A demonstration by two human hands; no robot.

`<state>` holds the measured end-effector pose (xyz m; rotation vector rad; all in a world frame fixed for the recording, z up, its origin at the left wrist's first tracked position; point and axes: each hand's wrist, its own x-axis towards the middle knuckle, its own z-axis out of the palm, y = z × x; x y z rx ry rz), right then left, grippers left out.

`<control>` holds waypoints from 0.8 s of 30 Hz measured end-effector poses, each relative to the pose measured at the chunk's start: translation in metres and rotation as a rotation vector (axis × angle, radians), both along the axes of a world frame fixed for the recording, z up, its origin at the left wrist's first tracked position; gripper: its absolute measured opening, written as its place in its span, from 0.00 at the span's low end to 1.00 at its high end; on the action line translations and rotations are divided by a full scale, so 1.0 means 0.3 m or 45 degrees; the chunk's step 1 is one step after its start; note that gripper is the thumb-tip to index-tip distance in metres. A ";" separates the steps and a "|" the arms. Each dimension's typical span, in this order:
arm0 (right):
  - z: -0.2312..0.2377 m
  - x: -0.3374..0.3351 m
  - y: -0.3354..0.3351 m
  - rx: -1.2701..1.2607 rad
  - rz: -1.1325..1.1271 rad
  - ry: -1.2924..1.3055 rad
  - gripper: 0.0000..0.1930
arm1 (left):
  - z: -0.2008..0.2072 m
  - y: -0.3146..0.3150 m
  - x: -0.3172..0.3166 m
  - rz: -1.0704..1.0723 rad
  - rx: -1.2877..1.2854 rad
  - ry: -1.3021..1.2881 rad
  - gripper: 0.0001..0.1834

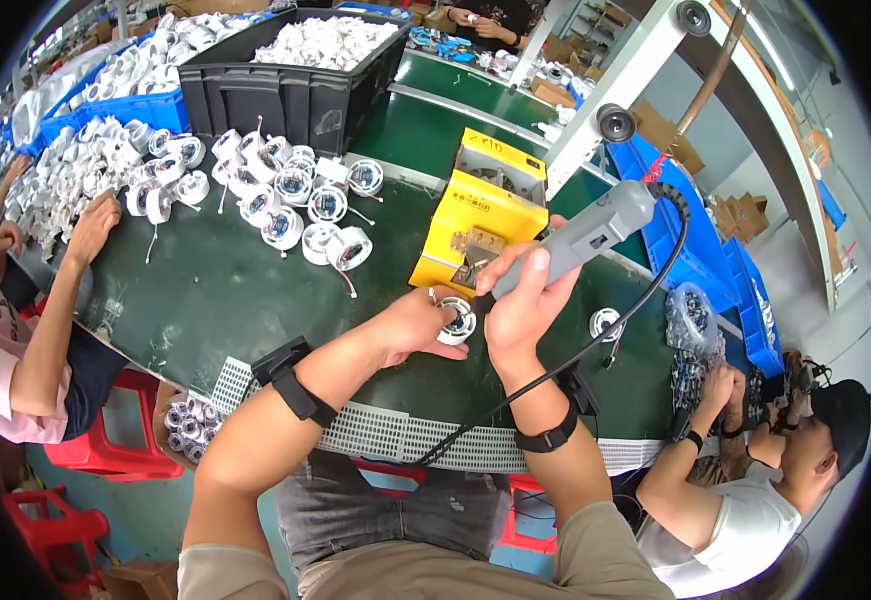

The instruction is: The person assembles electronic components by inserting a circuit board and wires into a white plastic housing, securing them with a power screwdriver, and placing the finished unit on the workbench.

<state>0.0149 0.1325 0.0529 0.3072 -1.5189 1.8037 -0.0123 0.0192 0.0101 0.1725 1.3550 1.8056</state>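
Observation:
Low over the green bench, my left hand (410, 328) is closed around a round white plastic housing (465, 328) with electronic parts inside. My right hand (523, 310) grips a grey electric screwdriver (595, 238), its body tilted up to the right. The driver's tip is hidden behind my fingers, so I cannot tell whether it touches the housing. Just beyond both hands stands a yellow screw feeder (470, 222) with a metal fitting on its near side. Several similar white housings with wires (327, 203) lie in a group at the far left.
A black cable (545, 378) hangs from the driver across my right forearm. One housing (605, 323) lies right of my hand. A black crate (300, 95) of white parts stands behind. Blue bins (690, 245) line the right. Co-workers' hands (95, 228) reach in at left and right (720, 388).

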 end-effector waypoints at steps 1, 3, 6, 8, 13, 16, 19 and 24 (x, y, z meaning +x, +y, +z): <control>-0.003 0.004 -0.001 -0.004 0.001 -0.008 0.24 | -0.001 -0.001 -0.002 -0.002 -0.007 0.018 0.18; -0.005 0.018 -0.012 0.030 0.027 -0.014 0.24 | -0.002 -0.005 -0.002 -0.006 0.000 0.013 0.18; -0.005 0.022 -0.015 0.012 -0.019 -0.044 0.24 | 0.000 0.001 -0.002 0.025 0.020 0.012 0.16; -0.011 0.018 -0.014 0.002 -0.010 -0.048 0.24 | 0.006 0.004 -0.001 0.024 0.009 0.013 0.16; -0.024 0.015 -0.014 0.003 0.009 -0.071 0.24 | 0.004 -0.004 0.000 -0.016 -0.012 0.048 0.18; -0.025 0.017 -0.014 0.002 0.006 -0.072 0.24 | 0.006 -0.003 0.003 -0.010 -0.020 0.042 0.18; -0.038 0.013 -0.002 0.020 0.012 -0.084 0.24 | 0.009 -0.001 0.003 -0.016 -0.027 0.053 0.18; -0.050 0.013 0.007 0.002 0.026 -0.059 0.23 | 0.004 0.002 0.001 -0.003 -0.031 0.066 0.18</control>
